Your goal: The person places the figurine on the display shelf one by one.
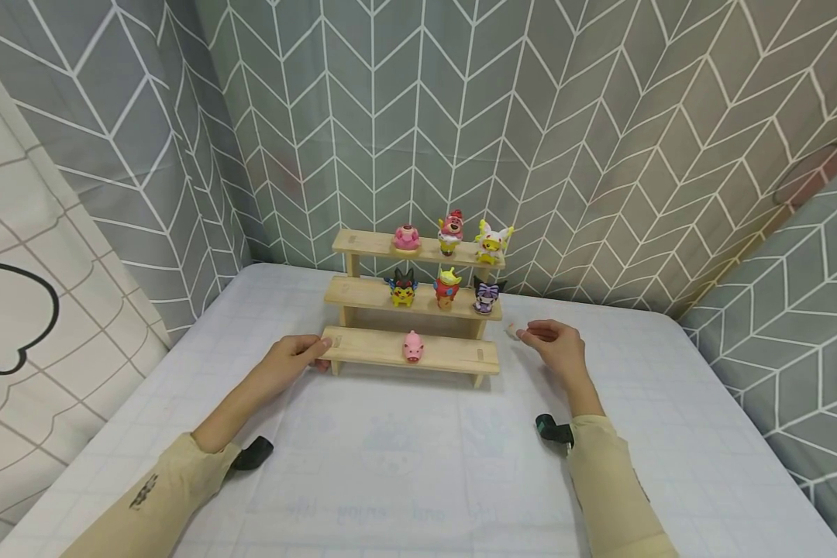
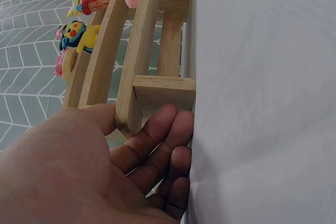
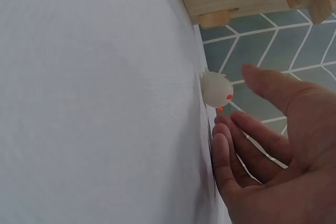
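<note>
My left hand (image 1: 289, 363) holds the left end of the lowest board of a three-tier wooden display shelf (image 1: 366, 346). In the left wrist view the thumb lies against the board's upper side, with the curled fingers underneath. My right hand (image 1: 558, 349) is to the right of the shelf, close to a small whitish figurine (image 3: 217, 89) with orange marks on the tabletop. Its thumb and fingers are spread apart beside the figurine in the right wrist view, with nothing between them. A pink pig figurine (image 1: 412, 346) stands on the lowest board.
On the middle board stand a yellow figurine with a dark hood (image 1: 403, 288), a red one (image 1: 447, 288) and a purple-and-black one (image 1: 486, 296). The top board carries several more, including a pink one (image 1: 406, 238). Patterned grey curtain (image 1: 418, 116) hangs behind the white-covered table (image 1: 390, 465).
</note>
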Demonstrator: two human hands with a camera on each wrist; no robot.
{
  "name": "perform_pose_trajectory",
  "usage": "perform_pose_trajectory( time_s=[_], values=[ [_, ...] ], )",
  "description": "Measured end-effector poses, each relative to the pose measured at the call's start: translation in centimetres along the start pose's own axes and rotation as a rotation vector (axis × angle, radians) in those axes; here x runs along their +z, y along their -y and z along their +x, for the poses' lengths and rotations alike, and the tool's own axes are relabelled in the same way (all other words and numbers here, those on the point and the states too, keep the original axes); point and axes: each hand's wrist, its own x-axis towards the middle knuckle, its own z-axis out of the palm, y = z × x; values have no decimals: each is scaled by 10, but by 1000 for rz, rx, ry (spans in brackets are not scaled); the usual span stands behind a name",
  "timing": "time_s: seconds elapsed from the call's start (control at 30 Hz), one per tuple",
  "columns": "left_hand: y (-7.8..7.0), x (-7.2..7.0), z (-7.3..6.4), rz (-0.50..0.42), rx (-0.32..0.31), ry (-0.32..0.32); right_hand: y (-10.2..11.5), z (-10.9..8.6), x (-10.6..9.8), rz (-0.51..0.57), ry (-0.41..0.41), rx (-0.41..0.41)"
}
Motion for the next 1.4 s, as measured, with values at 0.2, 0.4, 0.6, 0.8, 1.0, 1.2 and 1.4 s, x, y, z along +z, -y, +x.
perform_pose_trajectory(
  time_s=[0.2,0.4,0.6,0.8,1.0,1.2,1.4],
  values=[
    [1,0,0,-2,0,1,-3,0,5,-13,-9,-7],
    [2,0,1,4,2,5,-6,-1,9,76,-42,6],
    [2,-1,1,6,8,-1,-9,2,13,69,-62,-30],
    [2,-1,1,5,10,-2,-12,5,16,54,-80,-39],
    [3,-1,1,7,8,-2,-14,5,18,48,-101,-50],
    [3,0,1,6,2,-3,-13,5,19,21,-112,-81],
    [3,1,1,5,-6,-8,-11,5,21,-35,-137,-88]
  ],
)
